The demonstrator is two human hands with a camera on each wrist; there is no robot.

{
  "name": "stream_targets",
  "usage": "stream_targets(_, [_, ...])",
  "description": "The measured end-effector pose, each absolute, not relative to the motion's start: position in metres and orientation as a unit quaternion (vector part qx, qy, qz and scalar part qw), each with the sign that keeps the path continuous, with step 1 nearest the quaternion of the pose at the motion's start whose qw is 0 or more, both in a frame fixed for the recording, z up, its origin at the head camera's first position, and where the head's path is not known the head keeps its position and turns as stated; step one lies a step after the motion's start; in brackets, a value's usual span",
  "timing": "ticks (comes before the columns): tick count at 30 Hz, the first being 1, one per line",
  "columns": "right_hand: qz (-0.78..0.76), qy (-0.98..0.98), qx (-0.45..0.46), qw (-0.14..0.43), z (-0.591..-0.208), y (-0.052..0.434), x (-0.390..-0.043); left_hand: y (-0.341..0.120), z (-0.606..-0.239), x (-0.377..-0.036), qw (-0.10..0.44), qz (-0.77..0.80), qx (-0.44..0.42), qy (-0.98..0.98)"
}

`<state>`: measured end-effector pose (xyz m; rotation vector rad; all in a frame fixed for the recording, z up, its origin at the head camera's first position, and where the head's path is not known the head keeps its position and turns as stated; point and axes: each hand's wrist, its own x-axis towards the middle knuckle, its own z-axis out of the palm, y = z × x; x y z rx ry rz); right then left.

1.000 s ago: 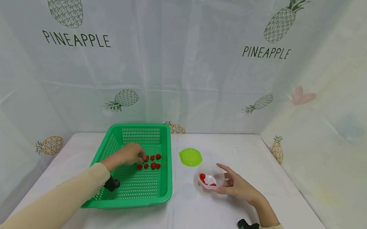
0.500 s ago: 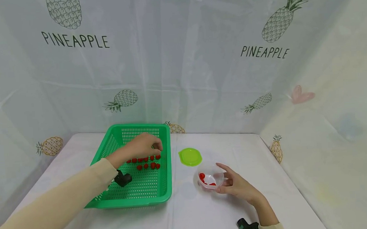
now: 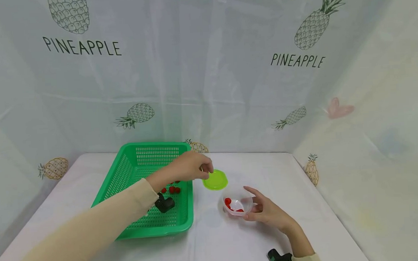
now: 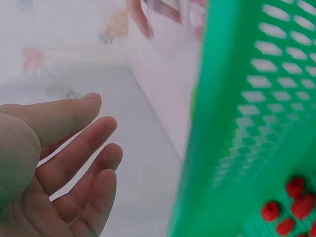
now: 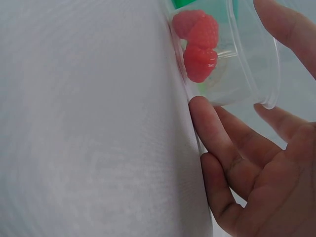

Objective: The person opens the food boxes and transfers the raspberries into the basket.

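Left hand (image 3: 191, 169) of mine hangs above the basket's right rim, beside the lime lid (image 3: 215, 180); the wrist view shows its fingers (image 4: 79, 163) loose and spread, holding nothing. Right hand (image 3: 268, 211) cups the clear plastic cup (image 3: 238, 204) near the middle of the table (image 3: 219, 241), fingers (image 5: 217, 133) curled against its wall, tilting it, with a few red berries (image 5: 197, 42) inside. More red berries (image 3: 171, 188) lie on the floor of the green basket (image 3: 143, 226), toward its far right part.

I judge this to be the reach from basket to cup, berries being moved between the two one trip at a time. My next move calls for bringing the left hand down to the cup's mouth without clipping the lid, which lies just left of the direct path. A pineapple-print sheet (image 3: 205, 67) walls the table's far and right edges.
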<state>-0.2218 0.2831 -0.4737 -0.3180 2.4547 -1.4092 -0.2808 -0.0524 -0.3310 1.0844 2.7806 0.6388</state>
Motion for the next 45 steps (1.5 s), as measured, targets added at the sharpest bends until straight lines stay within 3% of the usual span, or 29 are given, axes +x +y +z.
stream_targets(13, [-0.492, 0.848, -0.127, 0.148, -0.473, 0.284, -0.221, 0.015, -0.345, -0.277, 0.100, 0.188, 0.364, 0.907])
stream_targets(27, [-0.501, 0.842, -0.131, 0.151, -0.475, 0.284, -0.220, 0.040, -0.377, -0.283, 0.129, 0.126, 0.358, 0.916])
stream_targets(45, [-0.506, 0.837, -0.139, 0.153, -0.471, 0.283, -0.218, 0.057, -0.388, -0.279, 0.107, 0.033, 0.374, 0.921])
